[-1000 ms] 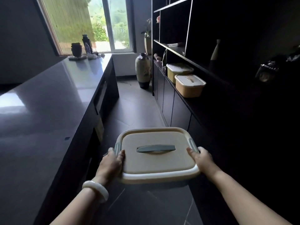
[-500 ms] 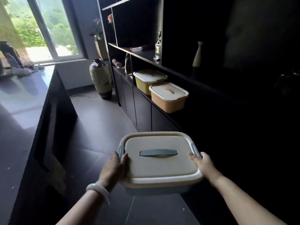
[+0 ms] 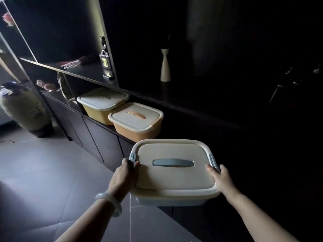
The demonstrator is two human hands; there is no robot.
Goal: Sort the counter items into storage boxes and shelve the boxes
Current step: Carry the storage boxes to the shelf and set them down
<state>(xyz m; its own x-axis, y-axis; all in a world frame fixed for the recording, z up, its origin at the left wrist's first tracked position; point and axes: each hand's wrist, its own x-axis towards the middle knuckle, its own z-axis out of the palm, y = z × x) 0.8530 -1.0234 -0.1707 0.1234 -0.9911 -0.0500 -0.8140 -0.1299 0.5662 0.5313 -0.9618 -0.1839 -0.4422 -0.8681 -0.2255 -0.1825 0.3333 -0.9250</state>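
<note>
Head view: box (image 3: 174, 173) gripped by my left hand (image 3: 123, 179) and right hand (image 3: 221, 179) at side latches. Shelf (image 3: 192, 116) ahead, orange box (image 3: 138, 121) beyond left hand. Keep level, slide in beside it.

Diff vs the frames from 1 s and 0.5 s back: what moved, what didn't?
The person turned right, from the counter and window toward the shelving, carrying the blue-handled box closer to the shelf. The counter and window have left view. Unchanged: left hand and right hand keep gripping the box's sides, lid shut. The yellow box and orange box sit on the shelf as before.
</note>
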